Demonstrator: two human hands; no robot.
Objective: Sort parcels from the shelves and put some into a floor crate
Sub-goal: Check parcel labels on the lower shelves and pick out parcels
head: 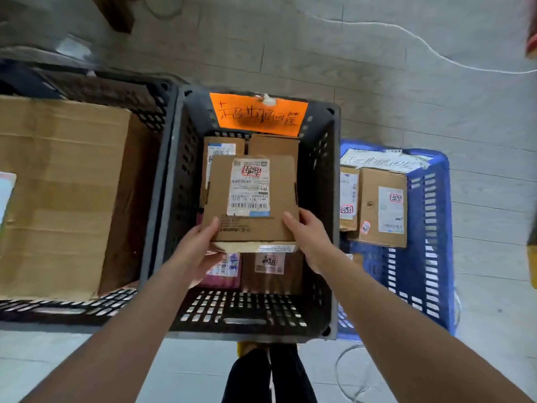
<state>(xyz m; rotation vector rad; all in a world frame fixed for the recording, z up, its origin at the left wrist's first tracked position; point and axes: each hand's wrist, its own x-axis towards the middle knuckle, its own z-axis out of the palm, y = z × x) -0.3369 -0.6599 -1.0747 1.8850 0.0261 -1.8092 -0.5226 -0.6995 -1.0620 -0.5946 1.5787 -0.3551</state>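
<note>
i held the flat cardboard parcel (251, 210) over the middle of the black floor crate (252, 312), above the parcels already lying inside, not yet set down. my left hand (200, 248) gripped its near left corner, thumb on the top face and fingers curled underneath. my right hand (308, 237) gripped the near right corner the same way. the hands were apart, one at each near corner, both clamped on the box. its far edge hung free toward the orange sign (258, 113) on the crate's far wall.

i judged the parcel light, since it sat level while held from one edge only. the board looked stiff and dry, so slipping seemed unlikely. the glossy shipping label (250, 184) in the middle would give less grip than bare board. the near edge looked ragged and taped, so the corners were the better hold. i could not tell whether the contents were fragile, so a gentle, flat lowering seemed wise.

a blue crate (430, 257) on the right held other parcels. on the left a big carton (64, 184) filled another crate.
</note>
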